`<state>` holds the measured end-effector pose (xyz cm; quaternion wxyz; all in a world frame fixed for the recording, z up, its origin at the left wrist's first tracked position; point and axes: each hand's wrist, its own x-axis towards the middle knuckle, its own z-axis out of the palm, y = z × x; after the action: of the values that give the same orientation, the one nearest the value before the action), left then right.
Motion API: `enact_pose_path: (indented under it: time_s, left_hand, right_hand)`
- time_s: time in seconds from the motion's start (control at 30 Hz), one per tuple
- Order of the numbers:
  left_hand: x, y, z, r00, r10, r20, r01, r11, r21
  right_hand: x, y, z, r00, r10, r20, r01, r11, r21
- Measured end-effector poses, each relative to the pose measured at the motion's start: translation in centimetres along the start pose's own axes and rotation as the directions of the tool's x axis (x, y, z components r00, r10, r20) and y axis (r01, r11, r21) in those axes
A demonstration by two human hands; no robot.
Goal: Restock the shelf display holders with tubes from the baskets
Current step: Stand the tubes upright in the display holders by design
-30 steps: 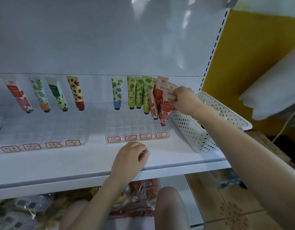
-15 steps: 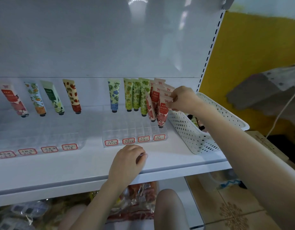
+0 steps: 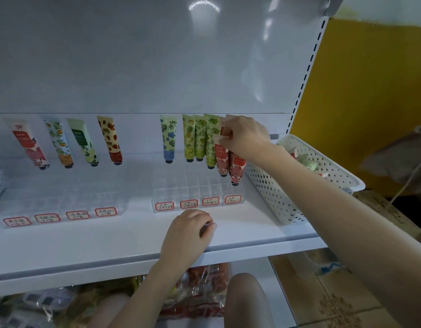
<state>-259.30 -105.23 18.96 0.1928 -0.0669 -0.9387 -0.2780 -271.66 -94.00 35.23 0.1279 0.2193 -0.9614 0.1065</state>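
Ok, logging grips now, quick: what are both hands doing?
Left hand: rests on the shelf, fingers loosely curled, holding nothing visible.
Right hand: pinches the tops of the red tubes in the holder.

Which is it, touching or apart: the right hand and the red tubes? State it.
Touching. The head view shows the right hand with its fingers pinching the red tubes by their top edges.

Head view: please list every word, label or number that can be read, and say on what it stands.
No text is readable.
Right holder labels: handwritten, too blurred.
Left holder labels: handwritten, too blurred.
Red tube in the right hand: print too small.
Other tubes: print too small.
Cardboard box: print blurred.
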Motion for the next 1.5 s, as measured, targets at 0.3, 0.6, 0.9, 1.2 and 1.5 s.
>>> enact_pose_path:
  time_s: [0.3, 0.6, 0.9, 1.2, 1.5]
  left_hand:
    - [-0.1, 0.1, -0.1, 1.0, 0.0, -0.018, -0.001, 1.0, -0.021]
    - [0.0, 0.1, 0.0, 1.0, -0.014, -0.003, 0.014, 1.0, -0.028]
    - [0.0, 0.1, 0.0, 1.0, -0.016, -0.008, 0.016, 1.0, -0.025]
    - [-0.1, 0.0, 0.0, 1.0, -0.003, -0.013, 0.003, 1.0, -0.019]
    - [-0.1, 0.1, -0.1, 1.0, -0.004, -0.024, 0.003, 1.0, -0.03]
  right_hand:
    - [1.4, 0.1, -1.2, 0.992, 0.031, 0.124, -0.039, 0.997, 0.064]
    - [2.1, 0.9, -1.2, 0.982, 0.111, 0.15, -0.118, 0.992, 0.041]
    - [2.1, 1.1, -0.9, 0.985, 0.117, 0.128, -0.121, 0.992, 0.026]
    - [2.1, 0.3, -0.6, 0.987, 0.125, 0.103, -0.118, 0.99, -0.072]
    - [1.9, 1.1, -1.0, 0.985, 0.097, 0.146, -0.106, 0.993, 0.052]
